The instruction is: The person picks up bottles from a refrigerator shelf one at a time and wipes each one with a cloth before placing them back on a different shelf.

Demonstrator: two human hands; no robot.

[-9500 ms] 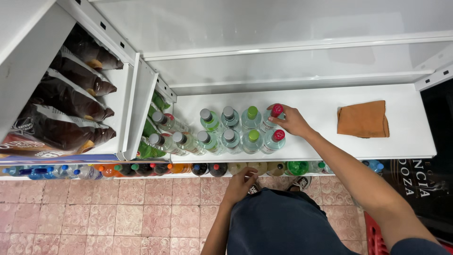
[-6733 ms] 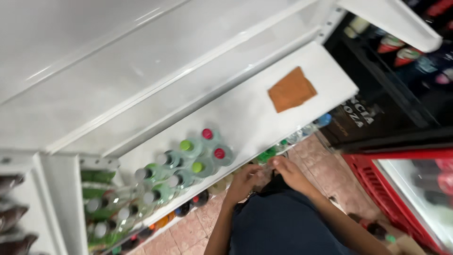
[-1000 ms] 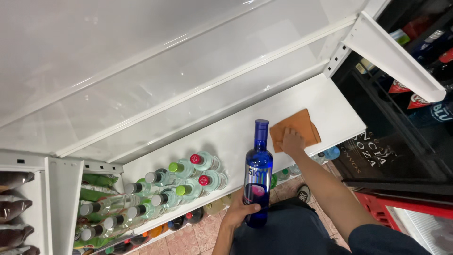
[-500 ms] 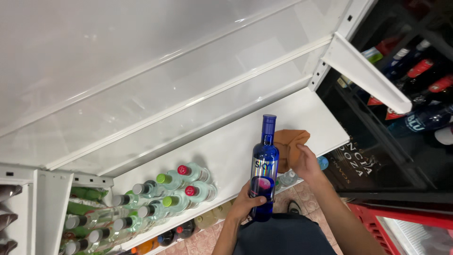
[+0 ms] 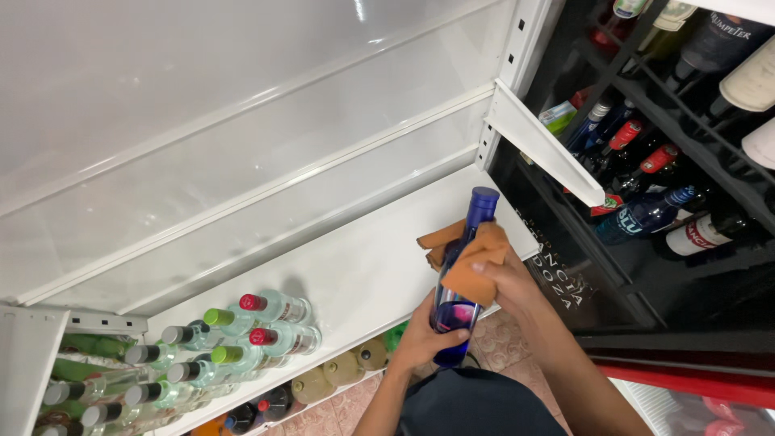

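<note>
A tall blue glass bottle (image 5: 458,316) with a blue cap stands upright in front of me, over the white shelf's (image 5: 355,266) front edge. My left hand (image 5: 425,333) grips its lower body. My right hand (image 5: 502,269) presses an orange-brown cloth (image 5: 468,260) against the bottle's upper part, just below the neck. Part of the cloth sticks out to the left of the bottle.
Several clear and green bottles (image 5: 242,339) with red, green and grey caps stand in rows on the shelf's left part. More bottles (image 5: 323,373) sit on a lower shelf. A dark rack of wine and liquor bottles (image 5: 670,186) stands to the right. Tiled floor (image 5: 500,339) lies below.
My right hand lifted the cloth off the shelf and brought it onto the blue bottle. The view swung right, showing more of the dark bottle rack.
</note>
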